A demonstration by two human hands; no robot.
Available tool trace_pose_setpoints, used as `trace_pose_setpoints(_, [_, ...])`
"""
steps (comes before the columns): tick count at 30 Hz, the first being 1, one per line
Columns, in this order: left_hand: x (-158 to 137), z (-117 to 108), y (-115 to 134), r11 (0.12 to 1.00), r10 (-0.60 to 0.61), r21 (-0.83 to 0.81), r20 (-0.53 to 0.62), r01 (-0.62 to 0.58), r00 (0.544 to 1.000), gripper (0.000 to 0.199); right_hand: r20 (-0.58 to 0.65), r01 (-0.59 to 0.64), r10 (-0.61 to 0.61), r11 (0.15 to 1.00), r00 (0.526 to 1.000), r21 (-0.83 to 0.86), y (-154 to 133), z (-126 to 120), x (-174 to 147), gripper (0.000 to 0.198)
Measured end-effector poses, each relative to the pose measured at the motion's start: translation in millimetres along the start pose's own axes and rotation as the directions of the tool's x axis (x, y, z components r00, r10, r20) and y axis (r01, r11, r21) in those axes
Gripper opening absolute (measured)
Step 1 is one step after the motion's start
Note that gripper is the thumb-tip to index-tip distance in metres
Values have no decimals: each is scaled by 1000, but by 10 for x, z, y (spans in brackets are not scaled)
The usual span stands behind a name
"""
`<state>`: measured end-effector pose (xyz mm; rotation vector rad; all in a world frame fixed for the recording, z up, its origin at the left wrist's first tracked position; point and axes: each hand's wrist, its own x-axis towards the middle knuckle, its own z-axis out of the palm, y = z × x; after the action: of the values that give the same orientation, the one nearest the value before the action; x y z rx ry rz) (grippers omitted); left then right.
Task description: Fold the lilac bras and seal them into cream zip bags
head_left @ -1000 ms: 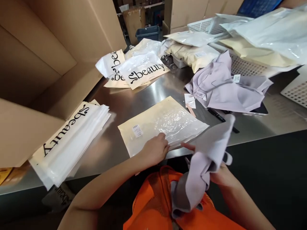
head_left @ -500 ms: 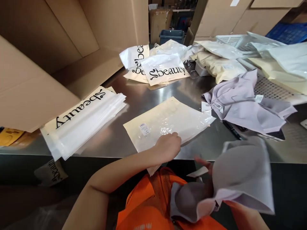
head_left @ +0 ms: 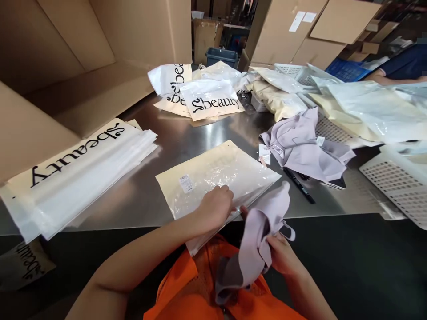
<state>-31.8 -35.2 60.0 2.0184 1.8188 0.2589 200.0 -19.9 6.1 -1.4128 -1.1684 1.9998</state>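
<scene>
A cream and clear plastic bag (head_left: 213,164) with a barcode label lies flat on the metal table, its lower corner hanging past the front edge. My left hand (head_left: 216,205) is closed on the bag's near edge, knuckles up. Beside it, my right hand (head_left: 282,251) grips a lilac bra (head_left: 258,235) folded over on itself, and its fingertips reach toward the bag opening. Whether those fingertips touch the bag I cannot tell. A second lilac bra (head_left: 305,149) with a white tag rests on the table to the right.
Stacked printed bags (head_left: 90,164) lie at left beside a large open cardboard box (head_left: 140,35). More printed bags (head_left: 213,100) sit at the back. A black pen (head_left: 299,186) and a white perforated basket (head_left: 396,182) are at right. Another person's arm (head_left: 396,66) shows far right.
My right hand has brought the bra left and up to the bag's near edge, and the bra has folded. My left hand stays on the bag. The view has turned right.
</scene>
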Motion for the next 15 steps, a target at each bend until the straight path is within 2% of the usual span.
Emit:
trace_pose_setpoints(4, [33, -137, -67, 999, 18, -38, -116, -23, 993, 16, 3, -127, 128, 983, 992, 134, -117, 91, 27, 46])
trace_pose_setpoints(8, [60, -268, -23, 996, 79, -28, -258, -89, 963, 19, 73, -205, 199, 973, 977, 104, -327, 194, 81, 30])
trace_pose_setpoints(10, [37, -299, 46, 986, 167, 46, -229, -161, 959, 23, 78, -231, 226, 971, 971, 60, -416, 245, 98, 21])
trace_pose_setpoints(12, [-24, -294, 111, 953, 294, 116, -132, -280, 947, 27, 82, -232, 228, 972, 970, 45, -497, 310, 116, 15])
trace_pose_setpoints(15, [-156, -221, 89, 895, 440, 94, -29, -435, 898, 40, 35, -138, 134, 982, 990, 126, -609, 406, 181, 7])
